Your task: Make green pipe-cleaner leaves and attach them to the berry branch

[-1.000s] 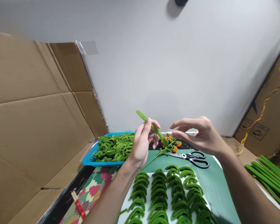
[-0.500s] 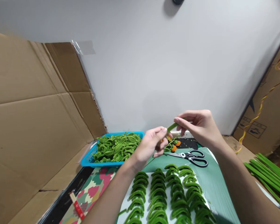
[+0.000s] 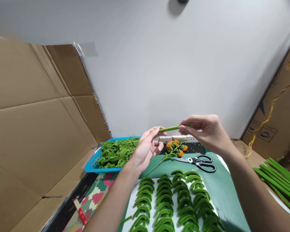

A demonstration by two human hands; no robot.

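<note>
A slim green strip runs nearly level between my two hands, above the table. My left hand pinches its left end between thumb and finger, the other fingers loosely curled. The right end is pinched in the fingertips of my right hand. Below lies a white sheet with rows of curved fuzzy green pieces. Behind my left hand, a blue basket holds a heap of similar green pieces.
Black-handled scissors lie on the green mat beside a stem with orange flowers. Long green strips are bundled at the right. Cardboard stands left; a power strip sits by the wall.
My left hand has moved left, away from my right hand, and more of the green strip shows between them. The strip lies flatter. The orange flowers are less covered.
</note>
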